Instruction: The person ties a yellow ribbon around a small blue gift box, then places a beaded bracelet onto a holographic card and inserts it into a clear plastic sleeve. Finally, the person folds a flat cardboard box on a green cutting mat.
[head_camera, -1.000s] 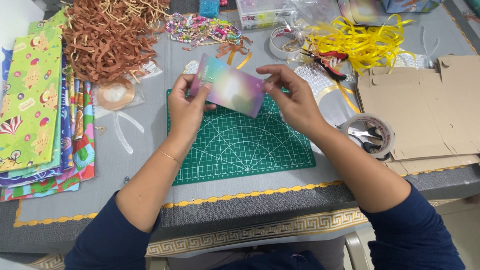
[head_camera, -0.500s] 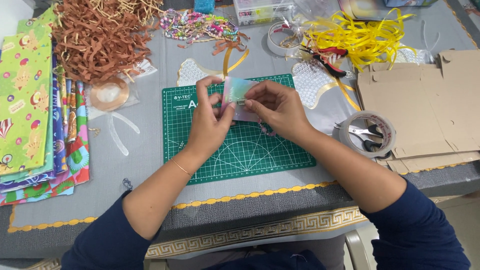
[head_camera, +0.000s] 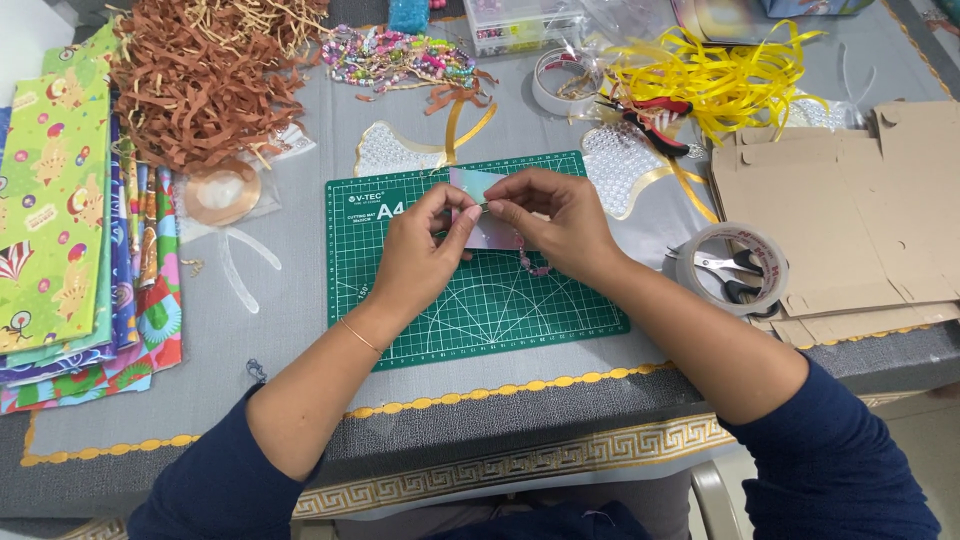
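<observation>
A small shiny iridescent paper piece (head_camera: 487, 208) is pinched by the left hand (head_camera: 425, 255) and right hand (head_camera: 553, 222), fingers closed on it, above a green cutting mat (head_camera: 400, 320).

Small iridescent card (head_camera: 478, 186), folded, above green mat (head_camera: 470, 300)

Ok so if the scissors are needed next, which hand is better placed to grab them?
The right hand. The scissors lie inside the tape roll on the person's right, beside that forearm. The left hand would have to cross over the shiny card that both hands pinch above the green cutting mat.
</observation>
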